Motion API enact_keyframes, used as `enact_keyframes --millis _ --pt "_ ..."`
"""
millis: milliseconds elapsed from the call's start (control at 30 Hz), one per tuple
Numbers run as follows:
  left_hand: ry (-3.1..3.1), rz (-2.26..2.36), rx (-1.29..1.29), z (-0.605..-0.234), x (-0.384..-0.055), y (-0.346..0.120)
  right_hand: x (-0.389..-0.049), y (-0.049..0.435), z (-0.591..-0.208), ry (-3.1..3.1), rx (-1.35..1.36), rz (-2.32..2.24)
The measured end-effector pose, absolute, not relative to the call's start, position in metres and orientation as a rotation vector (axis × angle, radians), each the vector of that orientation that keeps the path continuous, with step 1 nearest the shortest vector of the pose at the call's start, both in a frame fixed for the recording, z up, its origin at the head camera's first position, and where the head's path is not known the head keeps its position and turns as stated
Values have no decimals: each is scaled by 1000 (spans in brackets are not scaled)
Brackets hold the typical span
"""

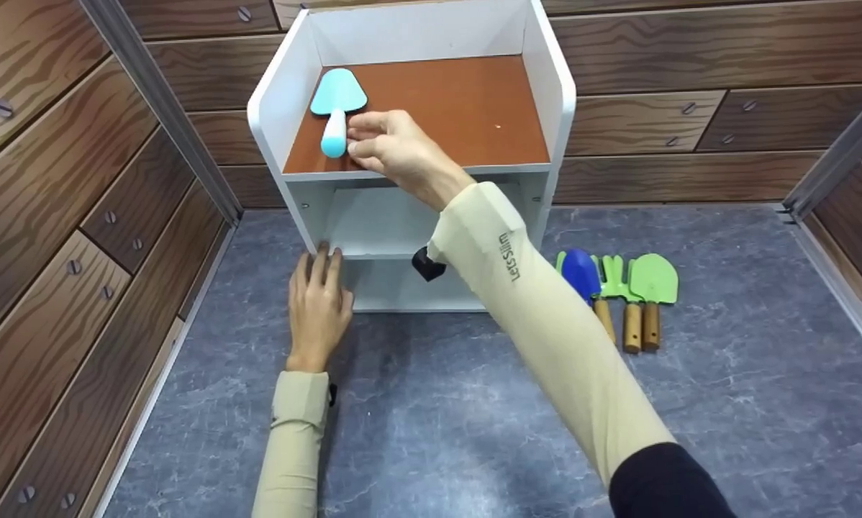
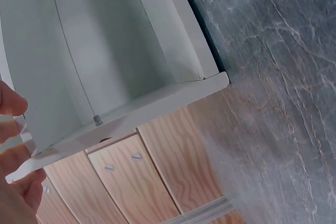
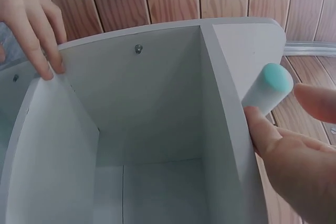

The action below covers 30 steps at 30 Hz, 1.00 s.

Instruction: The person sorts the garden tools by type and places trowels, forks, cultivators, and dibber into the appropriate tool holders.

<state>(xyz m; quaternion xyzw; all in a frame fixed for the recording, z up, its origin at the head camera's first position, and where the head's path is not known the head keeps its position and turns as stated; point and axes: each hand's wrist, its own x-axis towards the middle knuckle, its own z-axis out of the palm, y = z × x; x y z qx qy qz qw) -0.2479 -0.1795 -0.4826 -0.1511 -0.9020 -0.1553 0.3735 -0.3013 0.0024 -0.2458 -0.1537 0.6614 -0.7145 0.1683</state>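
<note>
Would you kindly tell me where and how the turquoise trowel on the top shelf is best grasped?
Take the turquoise trowel by its white handle, probably from the right, closing across it. The handle is slim, rounded and points toward the open front of the cabinet, while the broad blade lies farther back, near the left side wall; the right hand is beside the handle.

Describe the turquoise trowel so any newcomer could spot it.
Find the white shelf unit. On its brown top board, at the left, lies the trowel. Unlike the brown-handled tools on the floor, its handle is white with a turquoise end.
</note>
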Motion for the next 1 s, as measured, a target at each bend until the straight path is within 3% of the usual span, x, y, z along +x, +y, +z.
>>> enact_keyframes --millis 1000 --pt "-2336 -374 -376 -480 -247 -178 -273 57 -248 1754 -433 -2067"
